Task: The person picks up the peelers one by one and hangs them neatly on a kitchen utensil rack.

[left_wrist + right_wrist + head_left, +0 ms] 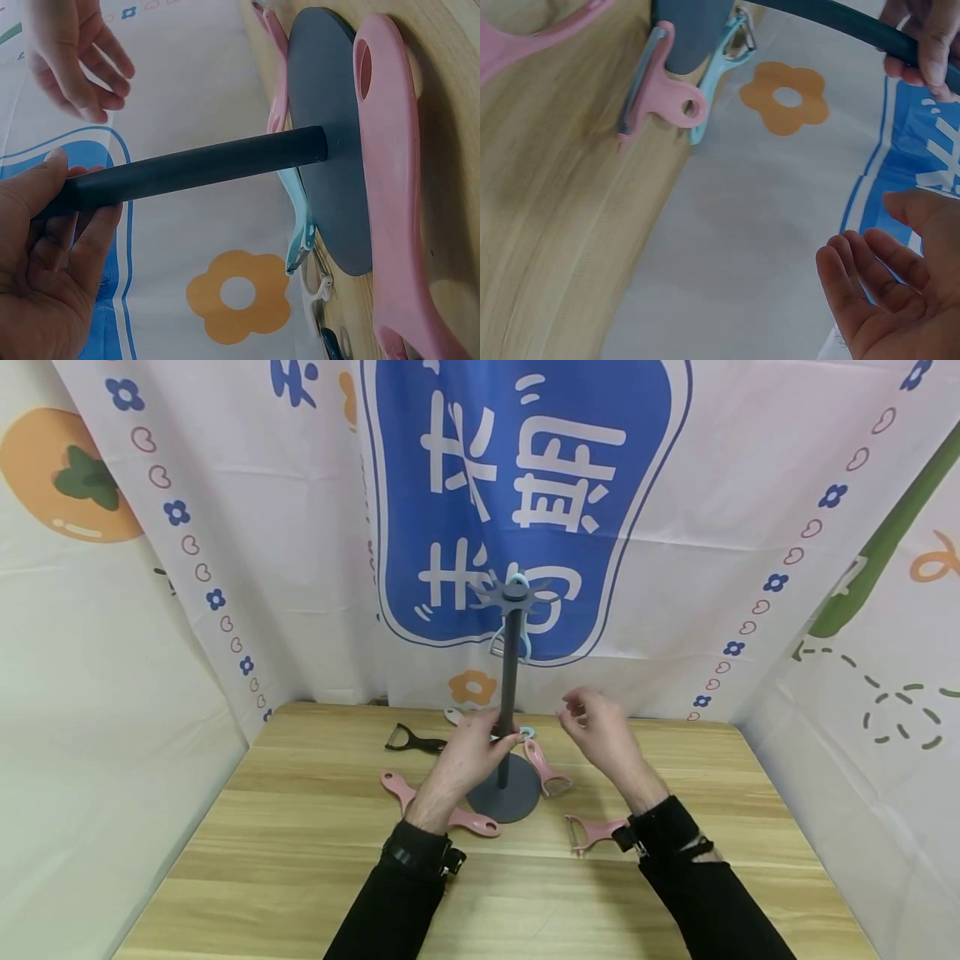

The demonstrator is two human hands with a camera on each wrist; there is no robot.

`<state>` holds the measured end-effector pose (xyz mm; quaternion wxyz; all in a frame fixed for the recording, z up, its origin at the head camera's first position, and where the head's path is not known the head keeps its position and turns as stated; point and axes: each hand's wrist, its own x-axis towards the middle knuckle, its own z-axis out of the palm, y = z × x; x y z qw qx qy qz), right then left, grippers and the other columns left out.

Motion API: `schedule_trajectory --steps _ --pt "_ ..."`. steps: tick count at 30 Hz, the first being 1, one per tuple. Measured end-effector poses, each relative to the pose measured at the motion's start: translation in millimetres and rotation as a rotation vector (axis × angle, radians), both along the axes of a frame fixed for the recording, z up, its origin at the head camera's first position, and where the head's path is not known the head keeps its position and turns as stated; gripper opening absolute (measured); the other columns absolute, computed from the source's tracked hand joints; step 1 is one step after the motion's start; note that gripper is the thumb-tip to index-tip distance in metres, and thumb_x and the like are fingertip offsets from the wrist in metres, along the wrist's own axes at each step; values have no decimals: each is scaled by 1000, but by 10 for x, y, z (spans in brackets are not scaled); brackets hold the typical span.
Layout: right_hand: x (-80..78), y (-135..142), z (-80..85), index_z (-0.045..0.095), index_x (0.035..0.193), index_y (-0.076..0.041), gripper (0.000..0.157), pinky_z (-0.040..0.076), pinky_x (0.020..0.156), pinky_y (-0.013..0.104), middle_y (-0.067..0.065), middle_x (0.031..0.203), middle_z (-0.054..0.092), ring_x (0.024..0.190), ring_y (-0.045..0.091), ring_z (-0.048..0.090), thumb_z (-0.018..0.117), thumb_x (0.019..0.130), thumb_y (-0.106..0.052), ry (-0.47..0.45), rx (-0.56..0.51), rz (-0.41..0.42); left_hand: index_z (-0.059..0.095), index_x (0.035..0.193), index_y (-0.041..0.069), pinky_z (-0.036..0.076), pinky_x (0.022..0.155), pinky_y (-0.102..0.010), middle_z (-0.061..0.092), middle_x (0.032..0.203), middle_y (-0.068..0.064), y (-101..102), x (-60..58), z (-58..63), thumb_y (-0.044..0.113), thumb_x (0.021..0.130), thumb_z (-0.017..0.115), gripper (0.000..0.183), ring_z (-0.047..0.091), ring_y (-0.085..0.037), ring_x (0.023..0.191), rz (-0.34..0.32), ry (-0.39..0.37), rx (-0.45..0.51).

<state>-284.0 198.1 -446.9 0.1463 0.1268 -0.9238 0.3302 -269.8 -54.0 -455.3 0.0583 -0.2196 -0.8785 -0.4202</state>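
Observation:
My left hand [471,747] grips the dark grey pole [510,668] of an upright stand, its fingers and thumb around it. The stand has a round base [504,806] and a hooked crown [514,594]. From the crown hangs a light blue peeler [527,639]. To the right of the pole, my right hand [602,737] is raised with nothing in it, fingers loosely bent in the right wrist view. Beside the base lies a pink peeler [543,764], with another light blue peeler [714,71] close by. A second pink peeler [596,831] is partly hidden by the right wrist.
Left of the base, a pink handle [476,823] shows from under the left wrist. Farther back lie a black peeler [412,741] and a white handle [453,716]. A printed cloth [322,635] hangs behind the wooden table [300,860].

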Motion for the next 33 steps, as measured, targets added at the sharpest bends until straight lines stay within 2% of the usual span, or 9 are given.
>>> schedule_trajectory --steps 7,21,24,29,31,33 --pt "-78 -42 -111 74 137 5 31 72 102 56 25 127 81 114 41 83 76 112 -13 -57 58 44 76 112 12 71 89 -48 86 114 -14 -7 -8 -6 18 113 82 8 84 -29 106 -1 1 -5" --pt "-107 -229 -266 69 149 6 49 69 108 58 28 144 77 130 44 79 84 112 -23 -190 290 135 76 113 11 72 92 -51 85 114 -14 -15 5 0 16 112 82 7 84 -29 108 -2 4 4" --pt "-101 -280 -287 69 149 7 52 69 108 57 28 143 78 129 42 79 88 109 -19 -210 350 167 76 113 12 71 92 -51 86 115 -14 -11 0 -6 16 113 82 7 83 -29 108 -2 2 7" --pt "-97 -349 -328 72 142 4 46 69 96 51 24 130 82 113 34 80 92 101 -5 -256 405 199 76 113 12 71 93 -51 86 114 -13 -11 4 -7 16 113 81 7 84 -28 109 -3 4 9" --pt "-101 -367 -352 72 142 3 47 69 96 52 23 130 80 114 35 79 93 100 -3 -287 411 196 76 113 13 71 92 -50 86 114 -13 -11 10 -1 17 113 81 7 84 -27 108 -2 4 9" --pt "-109 -375 -388 71 146 2 55 70 102 54 24 137 78 123 39 78 95 97 -3 -315 425 187 76 112 13 71 91 -50 86 114 -13 -8 11 2 17 113 82 7 83 -27 107 -1 5 10"
